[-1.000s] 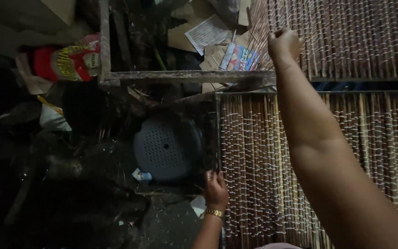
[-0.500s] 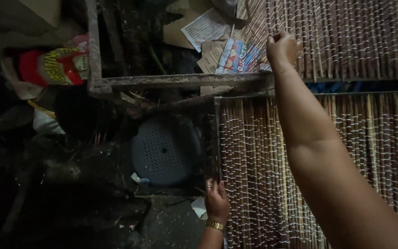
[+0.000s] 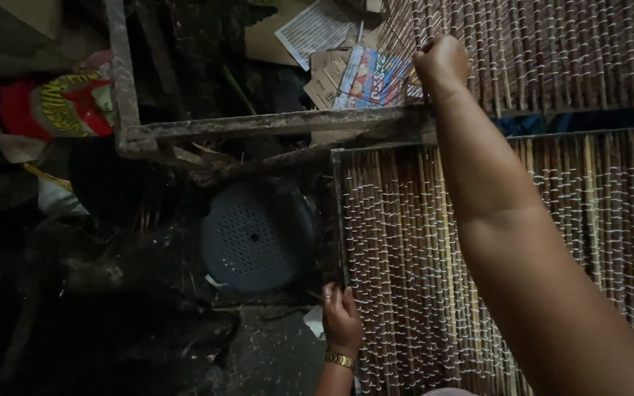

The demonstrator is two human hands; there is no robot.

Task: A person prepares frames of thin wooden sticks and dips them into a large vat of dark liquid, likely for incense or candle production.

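Two hands work a mat of thin sticks bound with white cord (image 3: 478, 249), which fills the right half of the view and hangs or lies over a rusty metal frame (image 3: 273, 125). The sticks run near to far, so the mat's long lines point away from the person, and the cord crosses them in rows from left to right.

The right hand (image 3: 442, 64) is at the far end, arm stretched out over the mat. Its fingers are clenched into a fist at the mat's far section, just beyond the frame's crossbar, and appear to pinch a stick or cord there; what exactly they grip is too small to tell.

The left hand (image 3: 343, 317), with a gold bracelet (image 3: 339, 359) on the wrist, sits at the near left edge of the mat. Its fingers curl against the outermost sticks beside the upright bar of the frame; whether they close fully around a stick I cannot tell. This hand is the nearer one to the mat's left edge, which lies directly at its fingertips.

Left of the mat, on the dark floor, rests a round grey perforated lid (image 3: 254, 238). Farther off lie printed paper and cardboard (image 3: 339, 51) and a red and yellow packet (image 3: 56, 106).
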